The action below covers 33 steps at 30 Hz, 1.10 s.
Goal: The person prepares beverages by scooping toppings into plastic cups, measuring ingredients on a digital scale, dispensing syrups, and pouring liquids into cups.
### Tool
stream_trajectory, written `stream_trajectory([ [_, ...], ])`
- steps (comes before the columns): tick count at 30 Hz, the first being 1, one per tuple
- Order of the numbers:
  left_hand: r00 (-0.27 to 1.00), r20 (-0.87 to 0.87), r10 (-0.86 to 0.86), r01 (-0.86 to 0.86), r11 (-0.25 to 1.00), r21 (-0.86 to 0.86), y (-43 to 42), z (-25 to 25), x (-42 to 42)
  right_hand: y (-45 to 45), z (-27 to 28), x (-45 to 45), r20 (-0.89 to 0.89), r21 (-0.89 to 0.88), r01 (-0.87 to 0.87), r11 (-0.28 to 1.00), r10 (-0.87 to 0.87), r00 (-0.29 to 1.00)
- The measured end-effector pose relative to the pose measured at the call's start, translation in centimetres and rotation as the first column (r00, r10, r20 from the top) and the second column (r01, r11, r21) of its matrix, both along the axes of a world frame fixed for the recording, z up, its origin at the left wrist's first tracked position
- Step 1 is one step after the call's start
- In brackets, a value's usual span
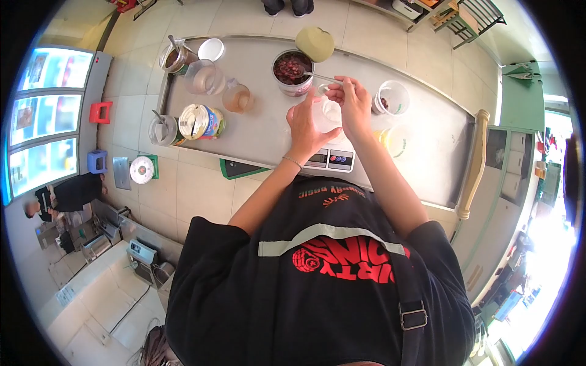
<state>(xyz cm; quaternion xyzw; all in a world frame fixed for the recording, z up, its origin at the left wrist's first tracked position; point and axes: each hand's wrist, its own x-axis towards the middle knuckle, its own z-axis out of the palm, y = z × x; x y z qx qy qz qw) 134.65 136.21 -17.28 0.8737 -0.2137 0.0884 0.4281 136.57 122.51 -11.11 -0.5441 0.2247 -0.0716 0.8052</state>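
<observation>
In my right hand [353, 104] is the handle of a metal spoon [323, 77], pinched between the fingers. The spoon's bowl end reaches into an open can [295, 89] of dark red beans [290, 64]. My left hand [305, 127] is wrapped around a clear plastic cup [328, 117], just nearer to me than the can. The cup is over or just behind a digital kitchen scale [329, 160]; whether it rests on the scale is hidden. The can's lid [315, 43] stands bent up at its far rim.
A clear cup with dark bits [392, 97] and another with yellow contents [390, 139] stand right on the metal table [436, 140]. At left are a large labelled can [201, 122], plastic jugs [204, 78] and jars with spoons [174, 58]. Another person's feet [288, 7] show beyond the table.
</observation>
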Motion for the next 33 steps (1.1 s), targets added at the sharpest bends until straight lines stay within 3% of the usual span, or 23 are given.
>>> stream_trajectory([
  [2,0.996,-0.084,-0.025,0.022,0.999,-0.041,0.4,0.0,0.0,-0.2,-0.1,-0.2,0.026,-0.006,0.002,1.0,-0.002,1.0],
  [9,0.993,-0.072,-0.089,0.084,0.994,-0.067,2.1,0.3,-0.5,-0.4,-0.9,-0.1,0.088,-0.002,0.056,0.998,-0.056,0.995],
  [21,0.994,0.035,0.102,-0.099,0.992,-0.075,8.0,-1.8,-2.1,-0.9,-1.7,-1.8,0.088,0.043,0.098,0.994,-0.102,0.991],
  [26,0.969,0.0,0.248,-0.243,0.953,-0.182,10.5,-2.4,-2.0,-1.2,-1.0,-3.4,0.095,0.061,0.131,0.99,-0.136,0.986],
  [33,0.984,0.076,0.162,-0.159,0.986,-0.048,8.2,-1.7,-2.4,-1.7,1.0,-7.0,0.085,0.095,0.183,0.978,-0.192,0.978],
])
